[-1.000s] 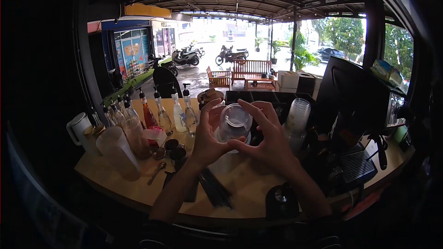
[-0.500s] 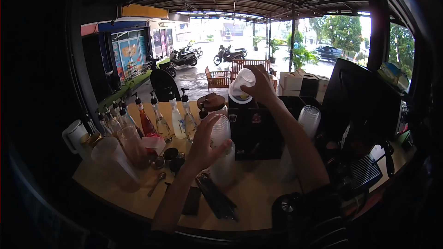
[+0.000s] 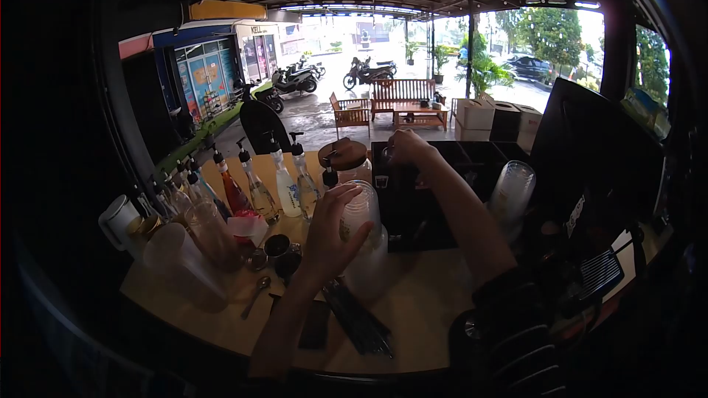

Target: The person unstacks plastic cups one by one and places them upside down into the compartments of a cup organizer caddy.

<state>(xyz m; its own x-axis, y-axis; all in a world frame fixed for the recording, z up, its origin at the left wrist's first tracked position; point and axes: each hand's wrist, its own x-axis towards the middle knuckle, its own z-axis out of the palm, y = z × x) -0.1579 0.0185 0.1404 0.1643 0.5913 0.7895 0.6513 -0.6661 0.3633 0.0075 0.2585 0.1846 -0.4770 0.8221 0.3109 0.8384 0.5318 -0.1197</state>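
Observation:
My left hand [image 3: 328, 239] is curved with thumb and fingers apart beside a stack of clear plastic cups [image 3: 363, 210]. Its thumb overlaps the front of the stack; whether it touches is unclear. More clear cups show just below that stack. My right hand [image 3: 411, 149] reaches forward over a black compartmented box [image 3: 413, 210], its fingers closed and pointing down. What is in those fingers is mostly hidden; only a small pale patch shows at their tips. A jar with a brown lid [image 3: 343, 153] stands left of the right hand.
Pump bottles [image 3: 286, 184] line the back left, with a clear pitcher [image 3: 184, 265] and a spoon [image 3: 256, 296] nearer. Black straws [image 3: 358, 320] lie in front. Another cup stack [image 3: 512, 191] stands near my right forearm, before a dark screen [image 3: 582, 140].
My right hand has moved down to the black box, and the clear cup it held upside down no longer shows. My left hand stays by the cup stack. The view has shifted slightly.

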